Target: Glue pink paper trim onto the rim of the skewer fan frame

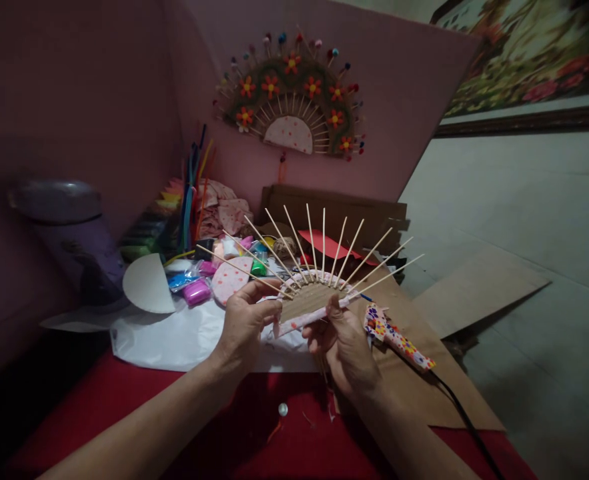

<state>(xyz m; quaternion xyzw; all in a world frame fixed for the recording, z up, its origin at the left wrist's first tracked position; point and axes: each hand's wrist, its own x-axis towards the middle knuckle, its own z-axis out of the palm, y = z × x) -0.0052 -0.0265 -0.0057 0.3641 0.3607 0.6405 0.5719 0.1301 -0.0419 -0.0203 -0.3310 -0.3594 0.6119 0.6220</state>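
Between my hands is a half-round piece of cardboard [307, 301] edged with pink dotted cloth, its bare brown face toward me. Several thin wooden sticks [310, 233] fan outward from its curved edge. My left hand [247, 320] pinches the left corner, fingers by the lowest stick. With its thumb on the straight lower edge, my right hand [347, 340] grips the right part, other fingers behind it. Just right of that hand, a flower-patterned glue gun [397, 337] lies on brown cardboard.
A finished fan decoration [289, 100] hangs on the wall. Behind my left hand are bagged coloured clay [197, 291], a pink dotted half-round piece [230, 279] and a white half disc [149, 285]. A purple container [77, 240] stands left. The glue gun's black cord [461, 407] runs toward the front right.
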